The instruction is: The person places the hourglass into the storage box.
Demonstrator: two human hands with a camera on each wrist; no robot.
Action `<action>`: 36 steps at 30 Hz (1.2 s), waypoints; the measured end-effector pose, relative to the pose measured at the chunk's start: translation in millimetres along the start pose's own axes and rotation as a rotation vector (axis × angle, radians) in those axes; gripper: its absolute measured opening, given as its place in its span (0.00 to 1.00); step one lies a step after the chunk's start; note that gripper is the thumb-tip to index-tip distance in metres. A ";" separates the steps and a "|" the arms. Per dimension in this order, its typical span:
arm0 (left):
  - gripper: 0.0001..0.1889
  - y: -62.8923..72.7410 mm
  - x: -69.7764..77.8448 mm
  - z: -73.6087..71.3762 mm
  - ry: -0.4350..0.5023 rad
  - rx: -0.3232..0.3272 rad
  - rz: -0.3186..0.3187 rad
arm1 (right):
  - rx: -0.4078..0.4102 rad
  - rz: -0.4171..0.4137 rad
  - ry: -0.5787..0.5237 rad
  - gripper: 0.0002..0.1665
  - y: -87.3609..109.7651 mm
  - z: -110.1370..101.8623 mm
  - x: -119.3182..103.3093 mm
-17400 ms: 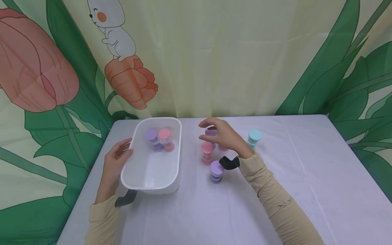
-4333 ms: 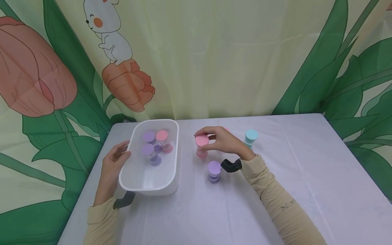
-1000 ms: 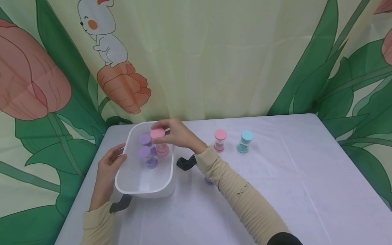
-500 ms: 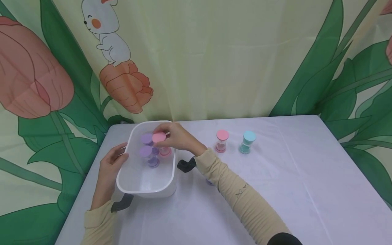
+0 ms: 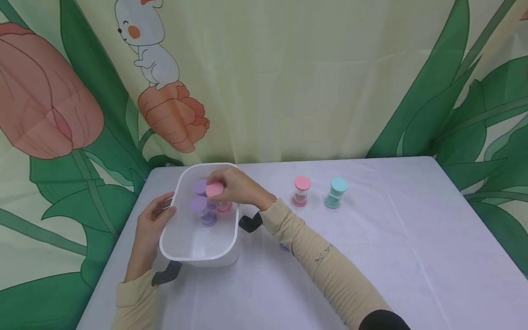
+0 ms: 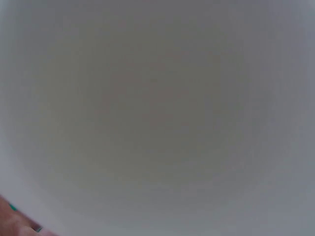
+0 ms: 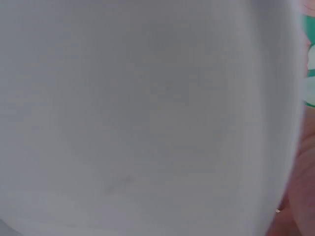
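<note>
In the head view my right hand [image 5: 237, 185] reaches over the white bin [image 5: 198, 250] and pinches a pink-capped sand timer [image 5: 215, 189] inside it. A purple sand timer [image 5: 200, 205] stands beside the held one, with a second purple sand timer [image 5: 200, 185] behind. Below my fingers shows a pink base [image 5: 224, 207]; the fingers hide what stands above it. My left hand [image 5: 150, 224] touches the bin's left side, its thumb and fingertips right at the rim. Both wrist views are filled mostly by the blurred white bin wall [image 6: 157, 147].
To the right, a pink sand timer [image 5: 301, 191] and a teal sand timer [image 5: 336, 192] stand on the white-covered table [image 5: 392, 256]. A purple sand timer [image 5: 284, 247] is mostly hidden by the right sleeve [image 5: 321, 256]. A printed curtain [image 5: 288, 91] hangs behind the table.
Over the last second the right hand lowers the pink sand timer slightly in the bin. Earlier that timer stood on the table. A second purple timer joined the bin before that. The left hand stays put.
</note>
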State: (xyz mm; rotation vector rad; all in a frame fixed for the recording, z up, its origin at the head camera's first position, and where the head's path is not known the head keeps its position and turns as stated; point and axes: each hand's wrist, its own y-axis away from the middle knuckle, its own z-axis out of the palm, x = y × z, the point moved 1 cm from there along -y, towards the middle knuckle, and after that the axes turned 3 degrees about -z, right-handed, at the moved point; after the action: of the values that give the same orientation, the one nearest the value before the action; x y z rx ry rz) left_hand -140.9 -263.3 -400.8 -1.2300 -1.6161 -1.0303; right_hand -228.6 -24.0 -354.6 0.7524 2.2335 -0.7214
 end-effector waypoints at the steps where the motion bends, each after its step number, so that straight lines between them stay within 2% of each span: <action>1: 0.26 -0.1 0.0 -0.1 0.000 -0.002 -0.002 | -0.007 -0.001 0.008 0.17 0.0 0.0 -0.3; 10: 0.26 1.0 0.9 -1.9 -0.011 0.001 0.000 | -0.092 -0.016 0.028 0.19 -3.5 -5.2 -5.7; 16: 0.26 -0.2 -0.4 -1.4 -0.023 0.005 0.020 | -0.137 0.007 0.106 0.14 -7.9 -4.8 -5.2; 26: 0.26 1.6 0.1 0.5 -0.018 0.005 0.011 | -0.188 0.003 0.162 0.12 -5.8 -0.9 -4.0; 36: 0.26 0.9 -0.6 0.5 -0.021 0.002 0.022 | -0.213 0.024 0.246 0.16 -3.0 2.9 -2.4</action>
State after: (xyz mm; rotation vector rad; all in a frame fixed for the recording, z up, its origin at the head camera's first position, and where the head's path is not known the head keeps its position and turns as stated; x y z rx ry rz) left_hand -140.0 -262.8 -401.5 -1.2580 -1.6166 -1.0047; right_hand -228.0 -28.8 -353.9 0.7949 2.4682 -0.3869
